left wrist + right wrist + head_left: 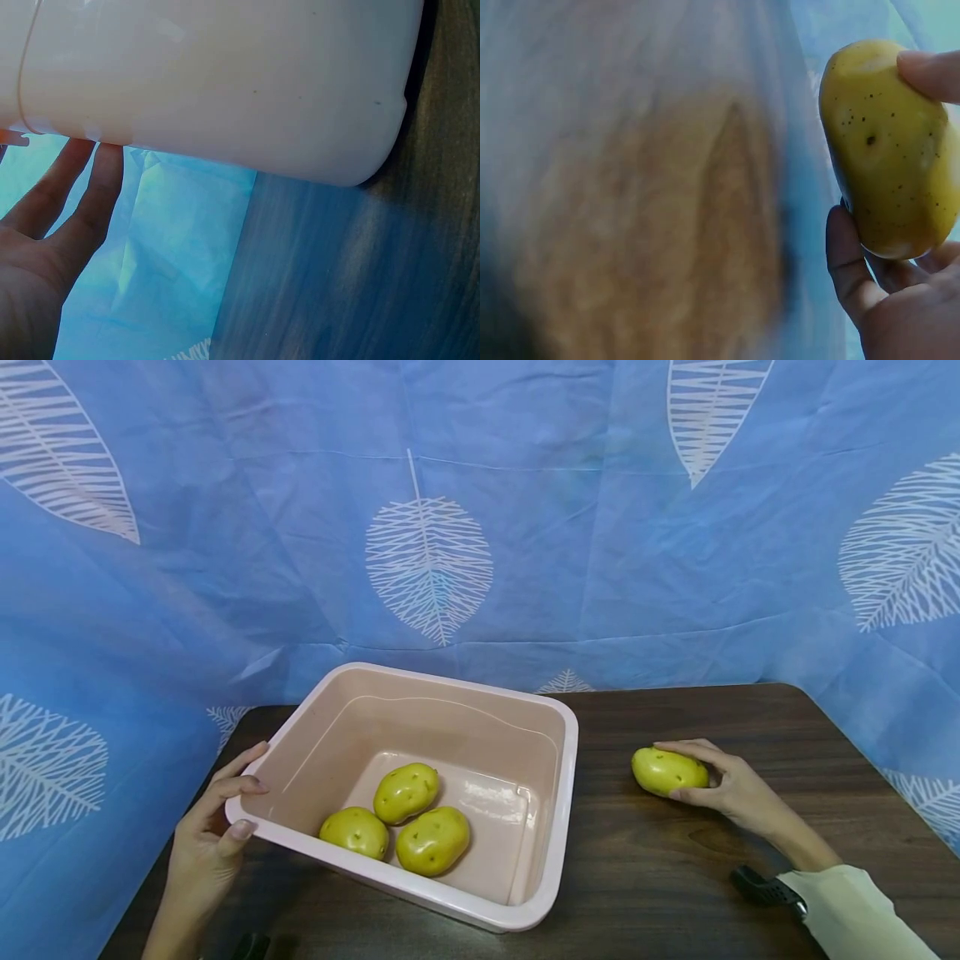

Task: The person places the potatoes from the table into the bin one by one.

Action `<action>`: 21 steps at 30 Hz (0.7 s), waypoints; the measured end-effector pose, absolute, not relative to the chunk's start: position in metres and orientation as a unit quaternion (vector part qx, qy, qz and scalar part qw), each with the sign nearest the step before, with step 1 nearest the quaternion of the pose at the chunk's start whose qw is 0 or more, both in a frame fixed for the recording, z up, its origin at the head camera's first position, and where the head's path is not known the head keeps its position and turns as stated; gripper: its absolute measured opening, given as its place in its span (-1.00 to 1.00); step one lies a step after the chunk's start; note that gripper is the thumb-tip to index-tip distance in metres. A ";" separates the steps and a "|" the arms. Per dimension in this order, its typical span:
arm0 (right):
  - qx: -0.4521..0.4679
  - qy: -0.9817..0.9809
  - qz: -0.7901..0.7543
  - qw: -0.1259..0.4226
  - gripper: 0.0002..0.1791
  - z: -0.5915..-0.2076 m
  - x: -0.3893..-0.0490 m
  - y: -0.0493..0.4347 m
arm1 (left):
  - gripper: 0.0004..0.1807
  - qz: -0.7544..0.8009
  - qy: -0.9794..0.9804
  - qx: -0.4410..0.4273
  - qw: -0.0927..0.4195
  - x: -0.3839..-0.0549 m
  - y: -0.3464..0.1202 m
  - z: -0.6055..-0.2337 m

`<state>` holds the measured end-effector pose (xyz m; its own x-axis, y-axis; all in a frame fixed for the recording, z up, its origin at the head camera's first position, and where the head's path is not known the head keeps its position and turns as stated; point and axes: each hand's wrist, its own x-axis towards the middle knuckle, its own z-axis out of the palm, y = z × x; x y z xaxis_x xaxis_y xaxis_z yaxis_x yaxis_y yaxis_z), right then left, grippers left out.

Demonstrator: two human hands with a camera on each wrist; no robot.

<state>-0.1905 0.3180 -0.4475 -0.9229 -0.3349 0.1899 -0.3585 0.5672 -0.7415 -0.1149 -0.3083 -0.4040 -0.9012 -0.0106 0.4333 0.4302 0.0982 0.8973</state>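
Observation:
A pale pink plastic basin (564, 793) stands on the table with three yellow-green potatoes (432, 841) lying together in its left and near part. My left hand (206, 835) grips the basin's left rim near the corner, fingers on the far side and thumb nearer me. In the left wrist view, two fingers (105, 187) of that hand reach up to the basin's outer wall (225, 90). To the right of the basin, my right hand (738, 785) holds another potato (667, 772) between thumb and fingers. The right wrist view shows this potato (885, 150) with dark specks.
The dark wooden table (622, 877) has rounded far corners. Behind it and along both sides hangs a blue cloth (525, 552) with white leaf prints. A black band (768, 889) is around my right wrist, by a pale sleeve (855, 910).

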 end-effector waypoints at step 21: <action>0.225 -0.838 0.497 0.011 -0.32 -0.403 -0.178 0.291 | -0.74 -0.662 -0.715 -0.156 0.163 -0.114 -0.307 -0.403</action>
